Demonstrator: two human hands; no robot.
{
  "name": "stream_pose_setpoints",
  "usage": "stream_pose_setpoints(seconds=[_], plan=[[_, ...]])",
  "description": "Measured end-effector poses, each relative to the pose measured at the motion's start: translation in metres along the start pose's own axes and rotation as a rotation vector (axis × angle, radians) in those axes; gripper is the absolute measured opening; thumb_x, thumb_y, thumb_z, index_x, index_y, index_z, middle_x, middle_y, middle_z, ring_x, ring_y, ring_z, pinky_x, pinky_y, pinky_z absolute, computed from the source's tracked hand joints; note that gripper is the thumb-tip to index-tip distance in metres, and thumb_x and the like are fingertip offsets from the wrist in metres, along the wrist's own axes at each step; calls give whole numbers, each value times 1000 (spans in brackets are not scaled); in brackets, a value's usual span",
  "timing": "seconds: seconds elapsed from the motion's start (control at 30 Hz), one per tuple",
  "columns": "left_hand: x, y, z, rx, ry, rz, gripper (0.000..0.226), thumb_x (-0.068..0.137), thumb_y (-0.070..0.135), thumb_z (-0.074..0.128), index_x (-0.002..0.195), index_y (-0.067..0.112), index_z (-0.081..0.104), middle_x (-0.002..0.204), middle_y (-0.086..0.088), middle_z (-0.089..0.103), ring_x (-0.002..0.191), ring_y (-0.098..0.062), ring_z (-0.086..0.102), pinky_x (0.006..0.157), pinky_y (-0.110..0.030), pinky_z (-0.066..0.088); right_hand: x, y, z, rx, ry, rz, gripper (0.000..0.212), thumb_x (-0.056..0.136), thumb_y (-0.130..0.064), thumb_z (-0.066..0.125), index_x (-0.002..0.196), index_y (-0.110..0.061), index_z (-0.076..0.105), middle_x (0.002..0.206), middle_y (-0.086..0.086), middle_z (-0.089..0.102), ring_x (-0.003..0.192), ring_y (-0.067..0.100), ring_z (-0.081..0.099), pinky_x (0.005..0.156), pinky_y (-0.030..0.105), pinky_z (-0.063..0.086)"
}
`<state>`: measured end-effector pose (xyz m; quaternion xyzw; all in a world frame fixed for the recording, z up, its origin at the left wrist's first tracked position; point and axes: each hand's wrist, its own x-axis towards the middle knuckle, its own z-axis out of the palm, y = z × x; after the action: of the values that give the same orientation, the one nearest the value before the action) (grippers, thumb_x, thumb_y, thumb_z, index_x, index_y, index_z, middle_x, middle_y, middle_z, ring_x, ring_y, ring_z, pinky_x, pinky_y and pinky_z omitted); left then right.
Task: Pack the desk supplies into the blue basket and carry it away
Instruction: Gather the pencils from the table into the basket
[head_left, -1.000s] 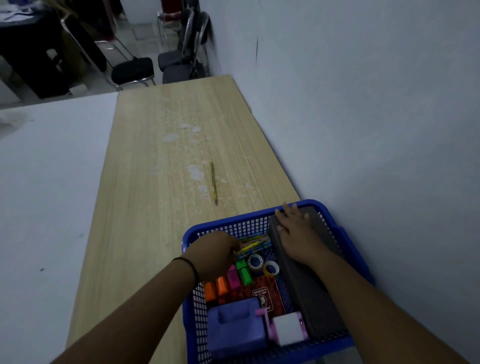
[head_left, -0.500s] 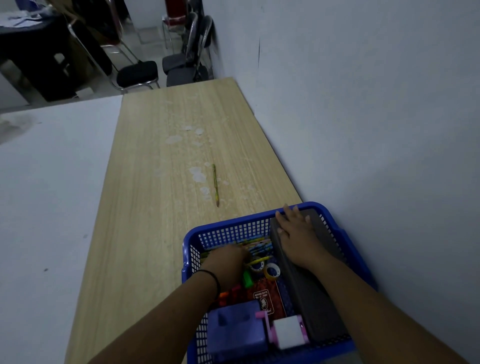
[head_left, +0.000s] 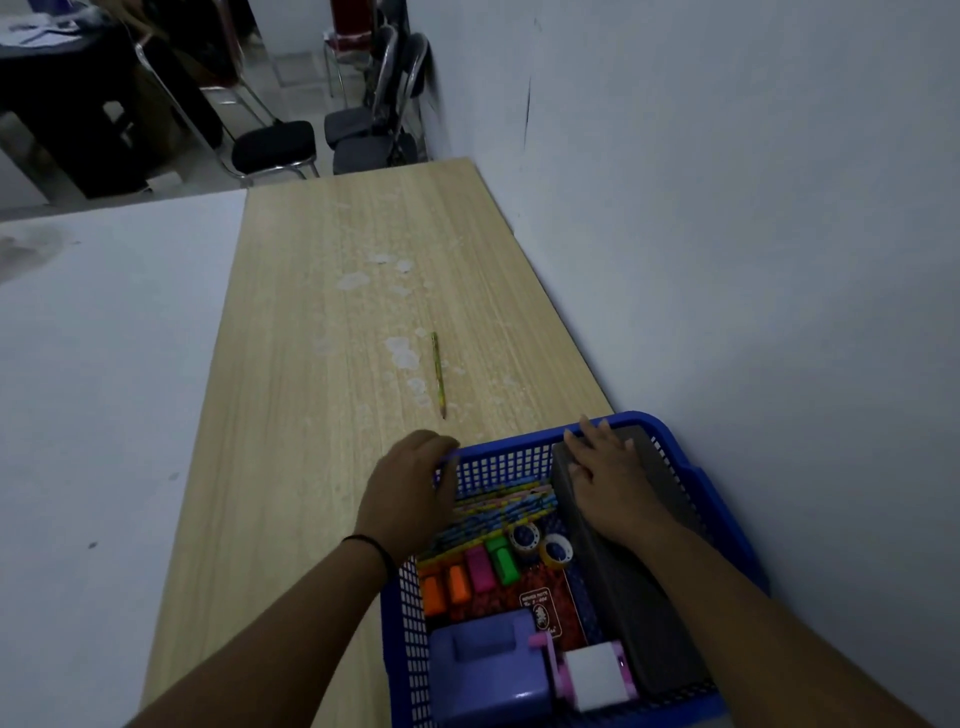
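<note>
blue basket (head_left: 519, 457) rim seemingly gripped by left hand (head_left: 410, 488); right hand (head_left: 608, 467) flat inside.

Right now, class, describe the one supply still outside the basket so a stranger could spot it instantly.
Start at the long wooden desk along the wall. Just beyond the blue basket lies a single pencil, pointing lengthwise down the desk. Unlike the pencils in the basket, it lies alone on bare wood beside pale blotches.

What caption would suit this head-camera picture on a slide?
Left hand at the blue basket rim, right hand on a grey case; one pencil left on the desk.
</note>
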<state>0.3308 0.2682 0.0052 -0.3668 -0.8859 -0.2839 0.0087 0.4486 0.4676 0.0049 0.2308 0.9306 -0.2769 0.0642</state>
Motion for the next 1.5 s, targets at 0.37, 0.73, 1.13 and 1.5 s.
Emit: stream_pose_setpoints(seconds=[0.37,0.73,1.13,1.5], plan=[[0,-104,-5,49,-224,-453,51,93,29,52,140,14,40,149,-11,37,137,-25,33,113,-38,27,29,-50,-1,-317,200,166,38,96,-38,37,116,-11,55,117,11,56,108,30,50,100,47,34],[4,-142,14,165,-746,-478,98,82,72,38,143,30,-26,143,-2,-46,135,-30,-37,107,-65,-15,135,-123,34,-94,-46,135,44,95,-30,48,128,-1,49,136,17,42,118,30,48,94,32,41],[10,-148,15,105,-858,-494,100,81,74,37,137,33,-35,130,0,-56,120,-28,-50,100,-64,-24,212,-137,77,-18,-44,254,39,90,-25,55,119,-2,45,121,21,47,103,34,55,81,36,46],[11,-148,15,116,-865,-495,100,81,74,36,137,32,-35,130,-2,-56,124,-31,-48,101,-65,-22,206,-140,85,8,-27,269,29,90,-12,52,117,-1,46,116,19,56,97,30,58,69,30,41]])
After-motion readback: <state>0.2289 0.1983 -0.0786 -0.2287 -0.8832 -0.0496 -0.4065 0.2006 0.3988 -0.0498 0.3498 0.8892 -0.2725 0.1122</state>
